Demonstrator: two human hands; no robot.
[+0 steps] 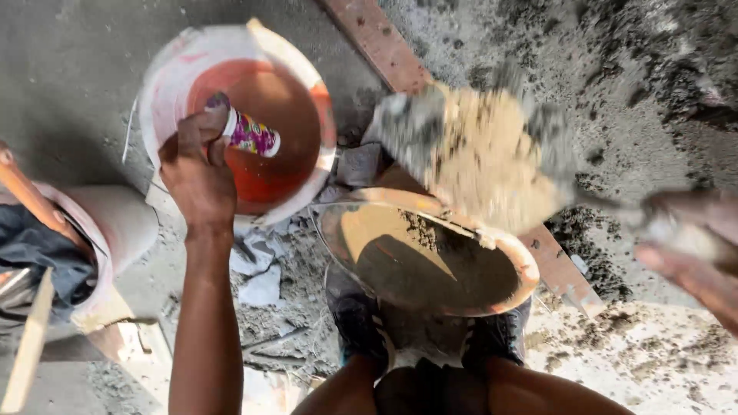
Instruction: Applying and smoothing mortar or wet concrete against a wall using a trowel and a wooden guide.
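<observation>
Sandy mortar rides a trowel gripped by right hand above pan; left hand clasps a cup. Tip slowly, keeping load centred over pan.

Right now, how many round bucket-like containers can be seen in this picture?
3. A white bucket with orange inside, top left under the left hand; an orange pan in the middle; a pale bucket at the left edge, partly cut off. Others may lie outside the view.

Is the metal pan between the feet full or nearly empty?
Nearly empty: the metal pan shows mostly bare bottom, with only a thin streak of dark mix near its far rim.
</observation>
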